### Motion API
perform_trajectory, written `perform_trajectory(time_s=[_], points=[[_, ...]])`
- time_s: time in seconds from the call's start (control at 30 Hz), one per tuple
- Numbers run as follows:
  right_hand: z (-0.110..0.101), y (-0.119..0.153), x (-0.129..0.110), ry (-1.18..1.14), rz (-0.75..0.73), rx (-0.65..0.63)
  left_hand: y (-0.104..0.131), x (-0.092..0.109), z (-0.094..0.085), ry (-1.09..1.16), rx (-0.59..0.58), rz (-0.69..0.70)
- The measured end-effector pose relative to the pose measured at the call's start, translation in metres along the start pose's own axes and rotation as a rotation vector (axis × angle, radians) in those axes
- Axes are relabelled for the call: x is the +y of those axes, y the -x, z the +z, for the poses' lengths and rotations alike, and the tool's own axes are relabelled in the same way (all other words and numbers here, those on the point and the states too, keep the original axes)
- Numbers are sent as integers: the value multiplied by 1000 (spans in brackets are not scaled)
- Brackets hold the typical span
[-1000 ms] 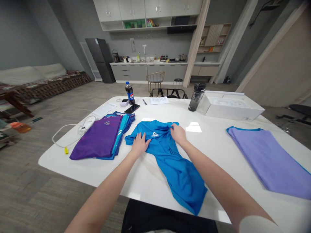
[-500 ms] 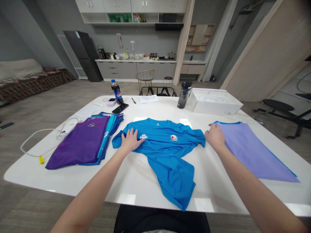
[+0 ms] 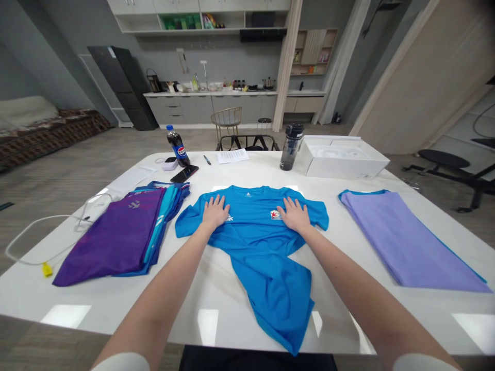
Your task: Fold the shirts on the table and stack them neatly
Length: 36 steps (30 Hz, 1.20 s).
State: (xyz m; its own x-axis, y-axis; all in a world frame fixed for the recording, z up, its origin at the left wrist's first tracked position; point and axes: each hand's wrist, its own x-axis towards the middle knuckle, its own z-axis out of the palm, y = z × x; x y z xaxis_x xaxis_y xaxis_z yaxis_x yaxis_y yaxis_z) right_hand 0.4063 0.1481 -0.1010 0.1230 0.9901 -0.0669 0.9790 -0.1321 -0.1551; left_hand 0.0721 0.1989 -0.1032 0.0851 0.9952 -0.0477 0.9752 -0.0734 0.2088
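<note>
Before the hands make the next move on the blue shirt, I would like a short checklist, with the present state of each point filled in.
1. Left hand resting on the blue shirt: ok, fingers spread.
2. Right hand resting on the shirt: ok, beside the red-star badge.
3. Sleeves spread outward: ok, one at each side.
4. Lower part straight and smooth: not ok, it slants and is creased.
5. Shirt apart from the lavender garment: ok, bare table between them.
6. Underside of the shirt flat: cannot tell, hidden.
</note>
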Motion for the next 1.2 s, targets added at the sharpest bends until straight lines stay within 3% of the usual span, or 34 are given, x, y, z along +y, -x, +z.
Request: perform_trajectory(time_s=[0.57,0.9,1.0,1.07,1.13,1.2], points=[[6,-109,6,-5,84,25,-101,28,10,-22,70,-2],[0,-144,1,-13,145,11,-160,34,18,-15,120,-3],[-1,-147,1,-11,149,12,-163,33,10,47,127,18],[-1,-148,2,-14,141,22,-157,33,0,108,210,31],[0,-149,2,-19,133,37,-141,37,-11,145,338,84],[1,-149,3,-23,132,45,-117,45,-17,129,380,206]])
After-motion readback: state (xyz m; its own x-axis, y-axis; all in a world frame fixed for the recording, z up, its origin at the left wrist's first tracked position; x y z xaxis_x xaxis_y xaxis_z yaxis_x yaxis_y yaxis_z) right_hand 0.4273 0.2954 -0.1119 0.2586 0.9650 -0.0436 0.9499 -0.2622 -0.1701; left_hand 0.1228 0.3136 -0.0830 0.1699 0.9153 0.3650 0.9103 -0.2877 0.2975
